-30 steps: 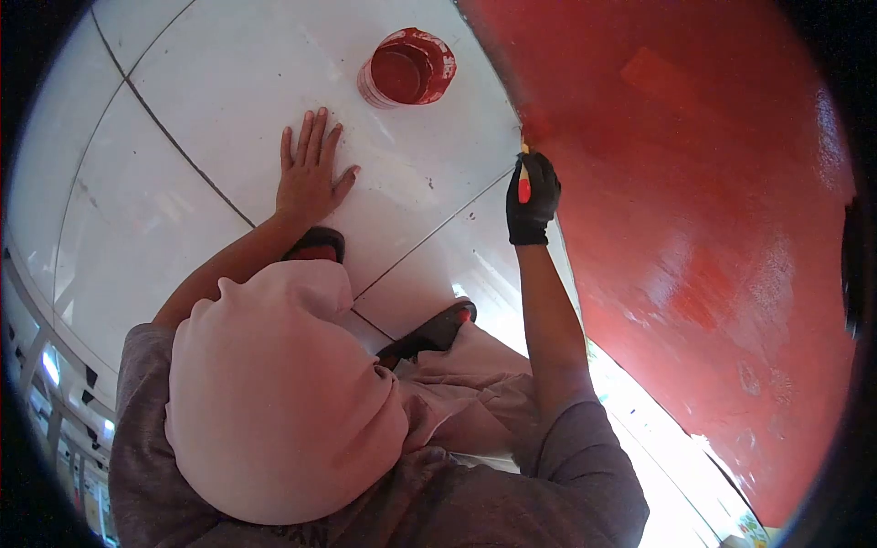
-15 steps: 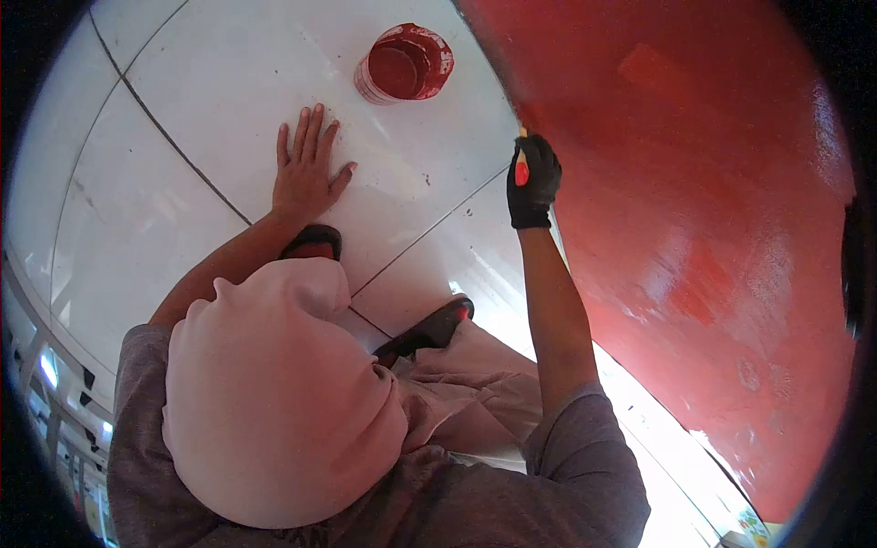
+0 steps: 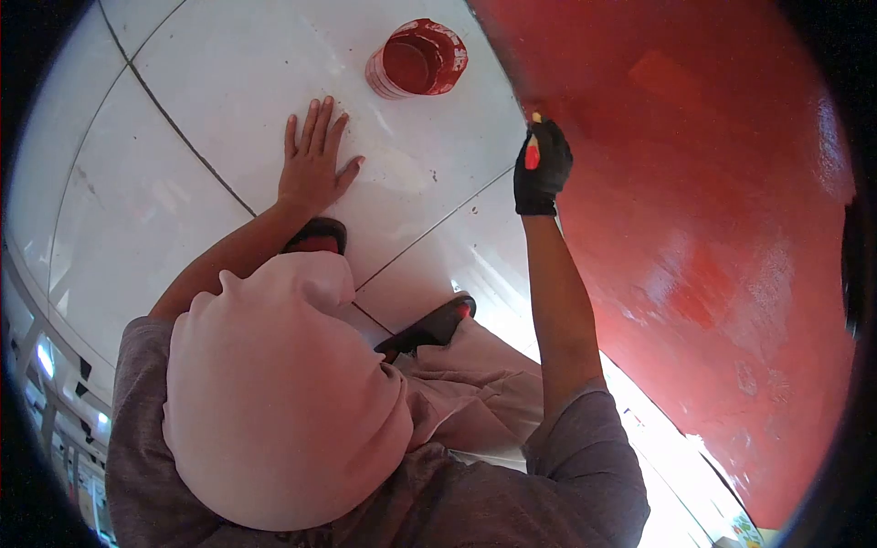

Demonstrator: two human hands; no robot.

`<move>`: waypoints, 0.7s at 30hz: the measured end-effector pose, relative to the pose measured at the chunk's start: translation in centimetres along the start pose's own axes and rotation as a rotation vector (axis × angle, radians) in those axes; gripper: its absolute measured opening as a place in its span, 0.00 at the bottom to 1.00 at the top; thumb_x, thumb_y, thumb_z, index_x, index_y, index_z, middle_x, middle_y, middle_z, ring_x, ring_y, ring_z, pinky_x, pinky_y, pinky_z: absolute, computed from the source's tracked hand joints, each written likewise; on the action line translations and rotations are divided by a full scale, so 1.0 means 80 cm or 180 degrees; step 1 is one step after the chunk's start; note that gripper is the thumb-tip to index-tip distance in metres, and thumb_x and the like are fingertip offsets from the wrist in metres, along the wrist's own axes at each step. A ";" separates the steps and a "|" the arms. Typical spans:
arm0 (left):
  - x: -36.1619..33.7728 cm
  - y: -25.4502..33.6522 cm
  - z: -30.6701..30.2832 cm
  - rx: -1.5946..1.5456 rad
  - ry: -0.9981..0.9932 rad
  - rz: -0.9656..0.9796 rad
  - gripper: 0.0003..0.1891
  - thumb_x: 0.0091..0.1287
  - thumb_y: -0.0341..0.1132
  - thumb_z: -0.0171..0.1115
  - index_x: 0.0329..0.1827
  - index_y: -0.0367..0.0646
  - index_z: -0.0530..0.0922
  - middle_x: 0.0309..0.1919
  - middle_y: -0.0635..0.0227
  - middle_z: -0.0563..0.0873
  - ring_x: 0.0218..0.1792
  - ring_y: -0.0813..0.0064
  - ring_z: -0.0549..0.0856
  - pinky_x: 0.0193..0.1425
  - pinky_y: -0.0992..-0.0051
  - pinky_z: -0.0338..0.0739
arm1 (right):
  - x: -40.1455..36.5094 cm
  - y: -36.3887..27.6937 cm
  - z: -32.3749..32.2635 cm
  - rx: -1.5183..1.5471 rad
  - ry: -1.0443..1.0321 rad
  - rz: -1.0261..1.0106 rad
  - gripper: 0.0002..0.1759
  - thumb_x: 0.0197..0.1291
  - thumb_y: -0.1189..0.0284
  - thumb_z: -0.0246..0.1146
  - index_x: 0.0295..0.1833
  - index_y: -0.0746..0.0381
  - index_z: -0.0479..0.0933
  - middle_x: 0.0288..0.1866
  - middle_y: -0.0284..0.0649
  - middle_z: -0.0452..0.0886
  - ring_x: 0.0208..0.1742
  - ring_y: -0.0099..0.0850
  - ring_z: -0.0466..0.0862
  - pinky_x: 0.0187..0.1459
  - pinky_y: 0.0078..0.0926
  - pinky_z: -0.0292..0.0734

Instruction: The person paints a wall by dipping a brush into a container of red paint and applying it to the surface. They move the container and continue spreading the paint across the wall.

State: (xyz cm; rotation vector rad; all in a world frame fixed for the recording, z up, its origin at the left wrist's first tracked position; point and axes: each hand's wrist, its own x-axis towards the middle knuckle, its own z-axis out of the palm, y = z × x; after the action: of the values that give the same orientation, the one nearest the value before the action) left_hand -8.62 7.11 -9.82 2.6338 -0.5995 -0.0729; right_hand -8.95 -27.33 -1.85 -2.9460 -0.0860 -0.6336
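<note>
My bare left hand (image 3: pixel 315 160) lies flat on the white tiled floor, its fingers spread. In a black glove, my right hand (image 3: pixel 546 163) is closed round the handle of a paintbrush (image 3: pixel 533 153), whose red end and light wooden part show beside the fingers. The brush's bristles are hard to make out against the lower edge of the red wall (image 3: pixel 676 183). Between the two hands and farther forward, a small bucket (image 3: pixel 408 68) of red paint stands on the floor, its inner wall smeared with paint.
White floor tiles (image 3: pixel 219 100) with dark joints spread to the left of the wall. My feet in dark shoes (image 3: pixel 429 327) are close below my hands. A metal railing (image 3: pixel 50 365) runs along the far left. The wall bears uneven, shiny paint patches.
My right hand has moved slightly forward along the wall's lower edge with the paintbrush. The whole view has shifted a little; my left hand stays flat on the floor.
</note>
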 end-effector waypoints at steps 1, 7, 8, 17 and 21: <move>0.000 0.000 -0.001 -0.0019 -0.0008 0.0001 0.35 0.72 0.55 0.50 0.74 0.41 0.60 0.78 0.53 0.51 0.79 0.55 0.48 0.79 0.48 0.36 | 0.003 -0.002 0.001 0.0001 0.0314 0.0003 0.10 0.53 0.78 0.66 0.42 0.57 0.82 0.43 0.44 0.84 0.47 0.43 0.84 0.47 0.42 0.77; 0.000 0.003 0.000 -0.0043 -0.0003 0.0008 0.35 0.72 0.55 0.51 0.74 0.40 0.61 0.78 0.53 0.52 0.79 0.55 0.49 0.79 0.47 0.37 | -0.030 -0.010 -0.016 0.0174 0.0060 -0.0030 0.08 0.53 0.79 0.67 0.40 0.58 0.82 0.42 0.45 0.85 0.45 0.43 0.84 0.46 0.40 0.79; 0.001 0.002 0.000 -0.0030 0.0035 0.0012 0.35 0.71 0.55 0.51 0.73 0.40 0.61 0.78 0.53 0.52 0.79 0.55 0.49 0.79 0.47 0.37 | -0.033 -0.002 -0.010 0.0343 -0.0106 0.0016 0.08 0.53 0.80 0.66 0.40 0.58 0.83 0.42 0.45 0.85 0.44 0.44 0.84 0.45 0.39 0.79; 0.000 0.001 0.002 -0.0027 0.0068 -0.0008 0.35 0.71 0.54 0.53 0.73 0.41 0.61 0.78 0.54 0.52 0.79 0.55 0.50 0.78 0.48 0.38 | -0.039 0.008 -0.016 0.0541 0.0598 0.0188 0.07 0.54 0.79 0.69 0.38 0.60 0.82 0.43 0.47 0.85 0.44 0.45 0.85 0.46 0.39 0.80; 0.000 0.001 0.003 0.0005 0.0103 0.0038 0.35 0.70 0.54 0.53 0.73 0.41 0.61 0.78 0.54 0.53 0.79 0.56 0.51 0.78 0.48 0.38 | -0.045 0.009 -0.004 0.0494 0.0253 0.0174 0.07 0.54 0.80 0.68 0.39 0.61 0.81 0.43 0.48 0.85 0.44 0.45 0.85 0.46 0.39 0.80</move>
State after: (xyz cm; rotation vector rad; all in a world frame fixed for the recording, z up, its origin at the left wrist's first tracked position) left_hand -8.73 6.95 -9.97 2.6273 -0.6044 -0.0262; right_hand -12.28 -28.16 -3.08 -2.7613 -0.0447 -0.7017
